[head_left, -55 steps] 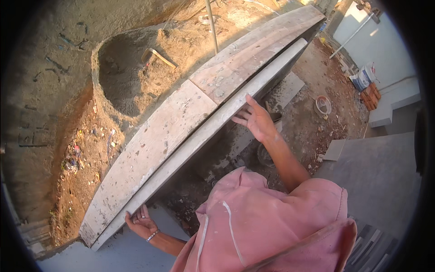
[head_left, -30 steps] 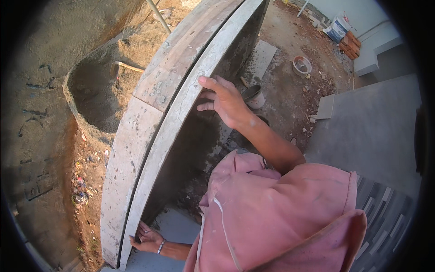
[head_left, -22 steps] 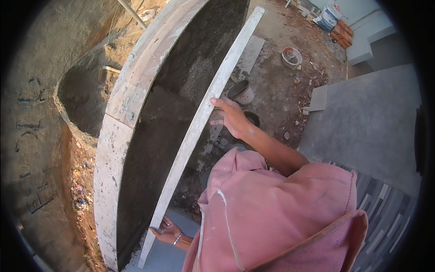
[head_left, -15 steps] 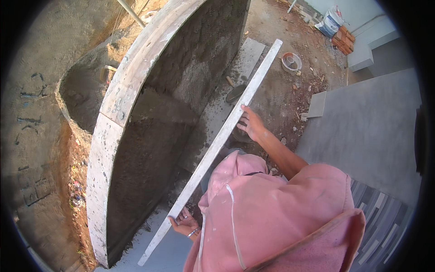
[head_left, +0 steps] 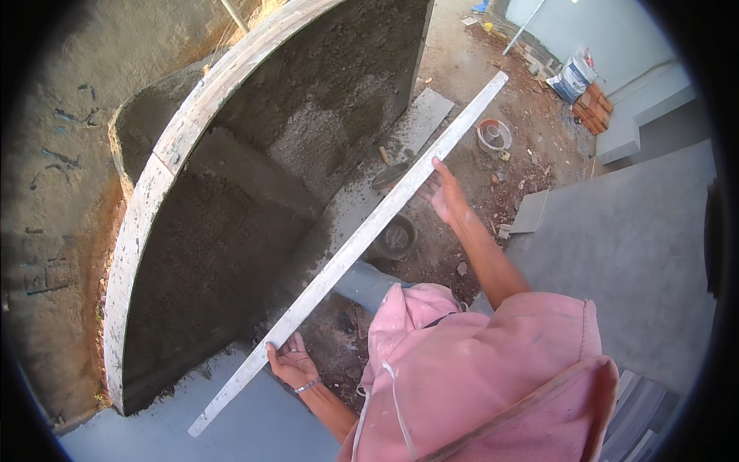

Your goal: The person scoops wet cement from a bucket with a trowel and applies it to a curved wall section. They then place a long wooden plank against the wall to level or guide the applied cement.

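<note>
A long, pale straightedge point(head_left: 350, 252) runs slantwise between my hands, its upper end to the far right and its lower end near the left. My left hand point(head_left: 291, 365) grips it toward the lower end, thumb on top and fingers underneath. Farther up, my right hand point(head_left: 446, 194) holds it the same way, with most fingers behind the bar. To the left stands a low wall with wet grey plaster point(head_left: 223, 246) on its face. A pale capping strip point(head_left: 138, 208) follows the wall's upper edge. The bar appears apart from the plaster.
Below the bar stands a dark bucket point(head_left: 396, 236). A float-like tool point(head_left: 389, 177) lies on a pale board point(head_left: 422, 123) at the wall's foot. Farther off are a white bucket point(head_left: 485, 145), a bag point(head_left: 571, 82) and stacked bricks point(head_left: 593, 109). A grey slab point(head_left: 616, 239) lies right.
The straightedge has tilted flatter and its lower end has shifted left, with both hands still on it. My view has turned, and the dark bucket shows more fully.
</note>
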